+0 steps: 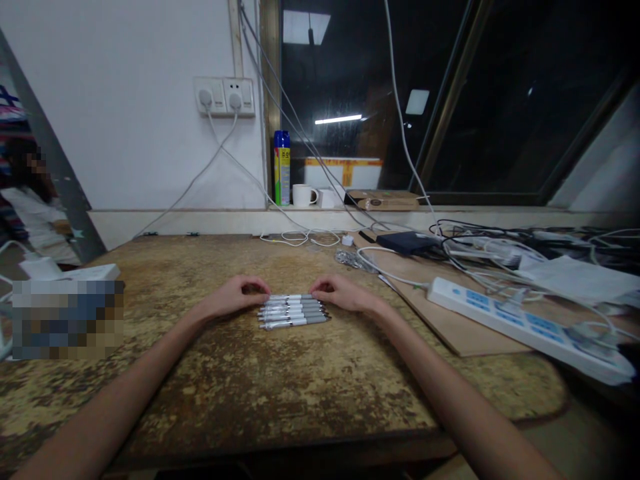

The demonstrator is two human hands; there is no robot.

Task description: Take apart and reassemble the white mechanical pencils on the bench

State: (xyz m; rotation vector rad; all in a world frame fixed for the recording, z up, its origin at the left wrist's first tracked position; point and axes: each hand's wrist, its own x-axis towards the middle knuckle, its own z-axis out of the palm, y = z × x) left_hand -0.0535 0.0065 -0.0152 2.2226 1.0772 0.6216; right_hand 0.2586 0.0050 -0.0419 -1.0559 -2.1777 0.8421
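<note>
Several white and grey pens lie side by side in a row on the worn wooden table. At the left ends of the farthest pens is my left hand, its thumb and fingertips closed together on a pen end. My right hand pinches in the same way at the right end of the far pen. The pen nearest to me lies slightly apart from the others, touched by neither hand.
A white power strip and a brown board lie at right, with tangled cables behind. A spray can and white mug stand on the sill. A person is at far left.
</note>
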